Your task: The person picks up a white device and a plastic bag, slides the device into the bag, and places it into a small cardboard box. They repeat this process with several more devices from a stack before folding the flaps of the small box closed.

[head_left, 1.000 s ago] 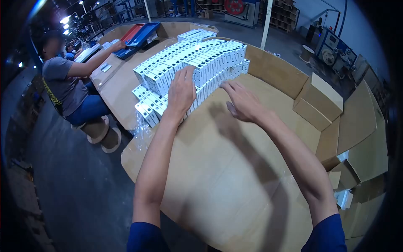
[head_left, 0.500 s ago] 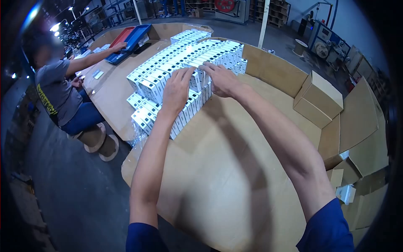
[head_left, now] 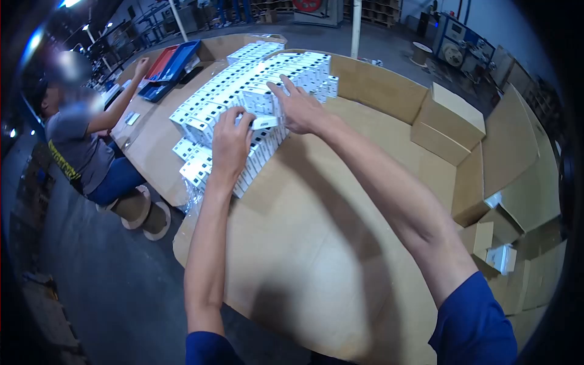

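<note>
Rows of small white boxes with dark square marks are stacked in layers on a cardboard-topped table. At the near end of the stack, my left hand is closed on one white box, tilted flat between thumb and fingers. My right hand is just to the right, its fingers apart and stretched over the stack's right edge, against the upper boxes. Its thumb is mostly hidden.
A co-worker sits at the left, by a blue tray and a red tray. Cardboard walls edge the table's far side. A brown carton stands at the right, with open cartons below.
A box at the near end has been tipped out of its row into my left hand, which has lowered slightly. My right fingers have spread. The co-worker's arm has risen off the trays.
</note>
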